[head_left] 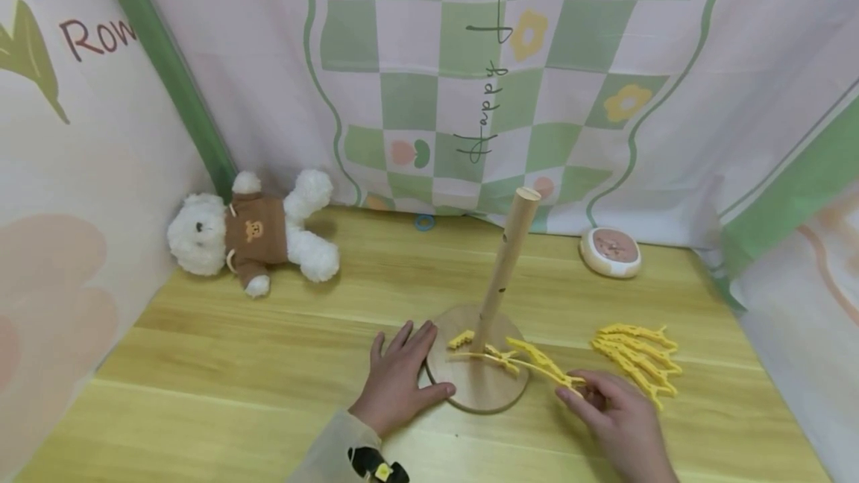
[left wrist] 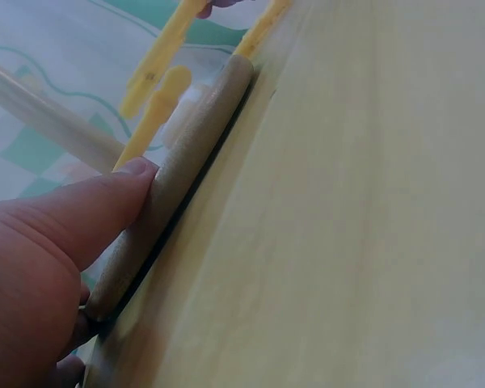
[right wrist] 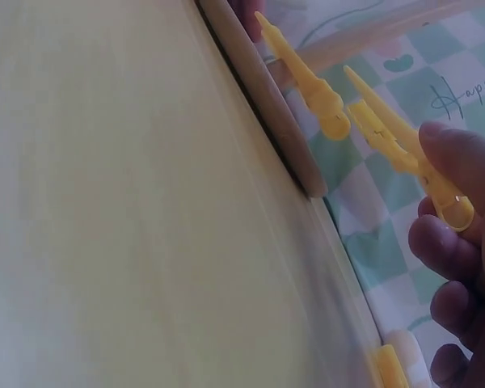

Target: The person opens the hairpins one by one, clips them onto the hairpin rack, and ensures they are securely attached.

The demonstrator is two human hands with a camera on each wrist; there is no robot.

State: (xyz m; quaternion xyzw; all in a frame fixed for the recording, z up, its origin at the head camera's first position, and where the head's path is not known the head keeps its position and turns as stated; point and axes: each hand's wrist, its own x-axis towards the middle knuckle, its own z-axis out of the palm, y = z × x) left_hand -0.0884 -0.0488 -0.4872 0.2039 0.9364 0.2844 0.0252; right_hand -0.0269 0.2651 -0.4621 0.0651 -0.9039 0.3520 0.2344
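A round wooden base (head_left: 486, 397) carries an upright wooden post (head_left: 508, 263) with small holes along it. My left hand (head_left: 399, 386) rests at the base's left edge, fingers and thumb spread; the left wrist view shows its thumb (left wrist: 117, 202) touching the rim. Between thumb and fingers, my right hand (head_left: 620, 416) pinches a yellow plastic branch (head_left: 542, 358), its tips pointing left toward the post. Another yellow branch (right wrist: 314, 93) sits low at the post, above the base, with parts showing on both sides. How it joins the post is hidden.
Several yellow branches (head_left: 634, 356) lie at the right. A white plush toy (head_left: 262, 233) in a brown shirt lies at the back left. A small blue ring (head_left: 424, 222) and a rounded white device (head_left: 611, 252) are near the back curtain (head_left: 416, 36).
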